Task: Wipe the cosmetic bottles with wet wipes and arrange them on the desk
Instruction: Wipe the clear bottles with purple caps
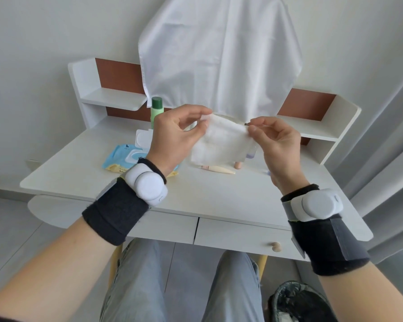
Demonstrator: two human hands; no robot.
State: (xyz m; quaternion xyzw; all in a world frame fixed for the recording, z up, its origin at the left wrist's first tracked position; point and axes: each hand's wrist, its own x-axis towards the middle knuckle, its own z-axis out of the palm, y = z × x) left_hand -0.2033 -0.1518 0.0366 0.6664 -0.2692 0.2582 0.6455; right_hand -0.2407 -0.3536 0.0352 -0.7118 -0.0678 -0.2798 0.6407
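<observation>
While we pinch the thin white wet wipe [219, 145] by its upper corners, left hand [177, 135] at ten o'clock of it and right hand [275, 145] at two, it hangs half unfolded above the white desk [207, 201]. An uneven pull may tear it or leave it clinging to itself. Its lower edge could also knock the slim beige tube [219, 169] at six. The pale green bottle with a dark green cap [157, 111] stands upright at eleven. On the blue-and-yellow wipes pack [123, 159] at eight, lid open, we read only "Ba".

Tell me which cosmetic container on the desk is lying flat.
The slim beige tube; the pale green bottle with dark green cap stands upright.
</observation>
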